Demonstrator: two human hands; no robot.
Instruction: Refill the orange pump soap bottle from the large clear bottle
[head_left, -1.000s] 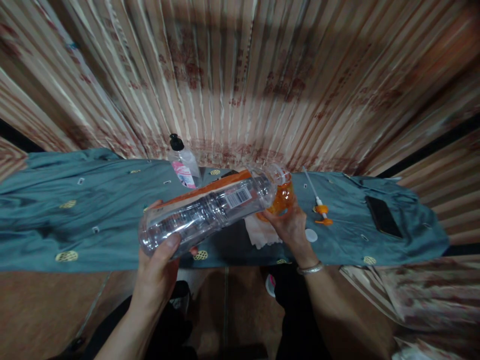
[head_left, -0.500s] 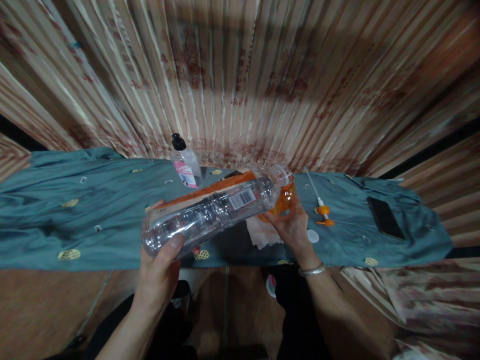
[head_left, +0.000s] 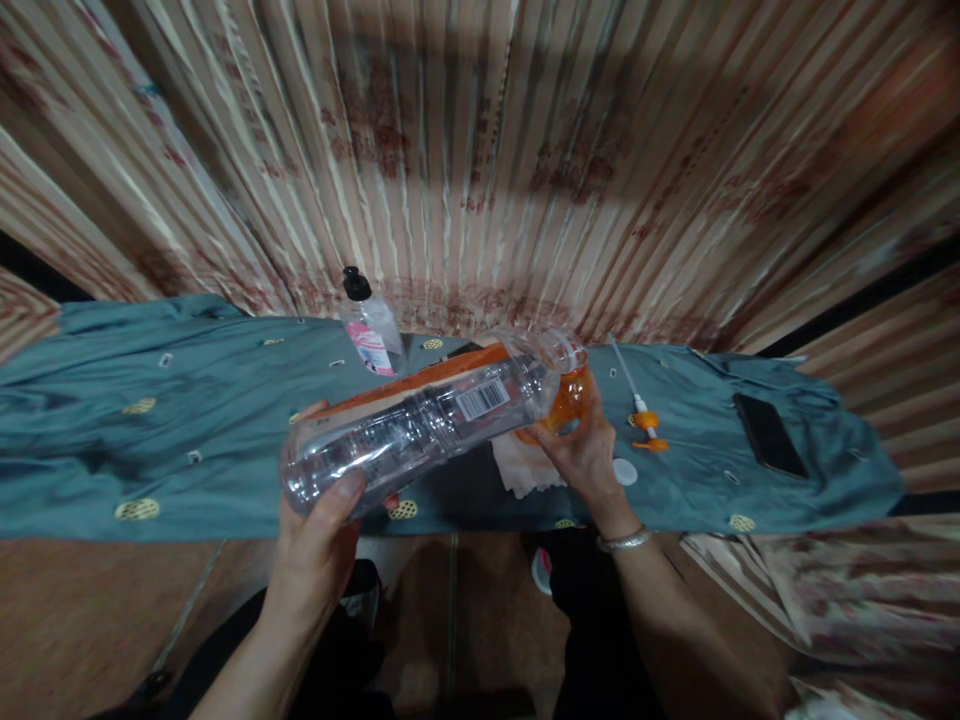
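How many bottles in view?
3: large clear bottle, tilted in the left hand; orange bottle, in the right hand; black-capped bottle, on the teal cloth near the curtain. More could hide behind the first.

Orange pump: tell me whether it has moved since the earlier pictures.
No. The orange pump lies in the same place relative to the small rectangular print on the teal cloth.
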